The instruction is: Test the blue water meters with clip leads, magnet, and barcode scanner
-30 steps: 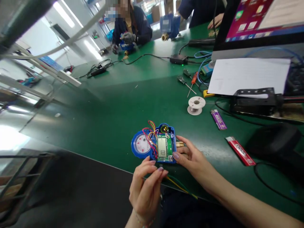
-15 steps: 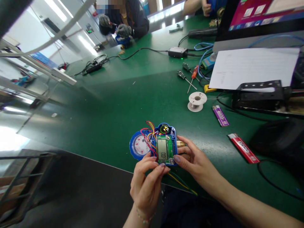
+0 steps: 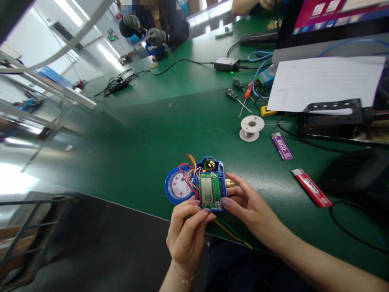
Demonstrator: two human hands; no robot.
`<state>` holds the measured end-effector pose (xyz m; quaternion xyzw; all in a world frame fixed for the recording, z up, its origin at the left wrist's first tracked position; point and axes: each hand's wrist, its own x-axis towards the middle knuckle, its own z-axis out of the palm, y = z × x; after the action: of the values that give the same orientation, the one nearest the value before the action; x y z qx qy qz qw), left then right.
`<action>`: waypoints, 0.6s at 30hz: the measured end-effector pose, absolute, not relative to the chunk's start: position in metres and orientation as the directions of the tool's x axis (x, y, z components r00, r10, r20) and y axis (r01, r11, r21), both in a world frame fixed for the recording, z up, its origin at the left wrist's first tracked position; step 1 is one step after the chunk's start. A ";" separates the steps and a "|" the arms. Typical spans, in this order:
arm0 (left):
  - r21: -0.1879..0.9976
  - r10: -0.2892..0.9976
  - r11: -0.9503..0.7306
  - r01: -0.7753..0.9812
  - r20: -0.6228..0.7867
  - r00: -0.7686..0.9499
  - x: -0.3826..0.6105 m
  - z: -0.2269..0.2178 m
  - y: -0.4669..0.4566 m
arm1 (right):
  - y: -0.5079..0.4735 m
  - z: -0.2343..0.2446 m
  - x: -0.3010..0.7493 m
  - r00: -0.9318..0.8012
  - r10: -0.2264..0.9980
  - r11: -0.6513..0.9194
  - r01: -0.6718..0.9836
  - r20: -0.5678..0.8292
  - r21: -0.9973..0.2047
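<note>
A blue water meter (image 3: 194, 184) with its cover off lies near the front edge of the green table (image 3: 146, 138). Its round dial is on the left, and a green circuit board with a small display and coloured wires is on the right. My right hand (image 3: 247, 205) grips the meter's right side by the brass fitting, thumb on the lower corner. My left hand (image 3: 187, 233) is pinched at the bottom edge of the circuit board. Yellow and green wires (image 3: 232, 236) trail from under the meter over the table edge.
A solder spool (image 3: 251, 127), purple lighter (image 3: 282, 146) and red lighter (image 3: 311, 187) lie right of the meter. Screwdrivers (image 3: 243, 97), a paper sheet (image 3: 325, 83), a black bracket, cables and a monitor (image 3: 331, 20) stand further back. Other people work at the table's far end.
My left hand has risen from just below the meter and now pinches the bottom edge of the circuit board. The right hand keeps its grip. The view has tilted slightly.
</note>
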<state>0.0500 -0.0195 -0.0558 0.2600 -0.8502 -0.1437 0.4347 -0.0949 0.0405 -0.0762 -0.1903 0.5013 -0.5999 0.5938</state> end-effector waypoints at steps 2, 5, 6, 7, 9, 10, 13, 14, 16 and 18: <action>0.470 -0.570 0.821 -0.323 0.662 -0.487 0.050 -0.054 -0.019 | 0.041 -0.077 -0.094 -0.224 -0.905 0.203 0.520 -0.362 -0.830; 0.464 -0.575 0.818 -0.340 0.659 -0.485 0.048 -0.051 -0.018 | 0.041 -0.078 -0.094 -0.230 -0.908 0.189 0.519 -0.350 -0.833; 0.454 -0.572 0.820 -0.349 0.661 -0.486 0.047 -0.050 -0.018 | 0.041 -0.078 -0.094 -0.231 -0.909 0.187 0.519 -0.348 -0.834; 0.441 -0.568 0.823 -0.358 0.664 -0.487 0.047 -0.049 -0.018 | 0.041 -0.078 -0.093 -0.232 -0.909 0.187 0.519 -0.347 -0.834; 0.413 -0.553 0.832 -0.370 0.670 -0.495 0.046 -0.048 -0.017 | 0.041 -0.078 -0.093 -0.234 -0.908 0.187 0.517 -0.349 -0.835; 0.403 -0.545 0.837 -0.370 0.674 -0.499 0.046 -0.048 -0.017 | 0.042 -0.078 -0.093 -0.235 -0.907 0.187 0.516 -0.349 -0.836; 0.401 -0.542 0.840 -0.366 0.665 -0.515 0.046 -0.048 -0.017 | 0.042 -0.077 -0.092 -0.242 -0.904 0.186 0.519 -0.353 -0.834; 0.405 -0.545 0.838 -0.366 0.657 -0.521 0.046 -0.049 -0.017 | 0.042 -0.077 -0.093 -0.241 -0.904 0.187 0.520 -0.354 -0.834; 0.414 -0.551 0.834 -0.365 0.643 -0.531 0.046 -0.050 -0.018 | 0.041 -0.078 -0.093 -0.236 -0.904 0.192 0.519 -0.355 -0.833; 0.422 -0.552 0.834 -0.356 0.639 -0.535 0.046 -0.051 -0.021 | 0.038 -0.081 -0.093 -0.227 -0.907 0.196 0.517 -0.355 -0.833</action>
<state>0.0462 -0.0211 -0.0509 0.2617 -0.8677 -0.1212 0.4049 -0.0932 0.0382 -0.0808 -0.1951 0.4997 -0.6032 0.5903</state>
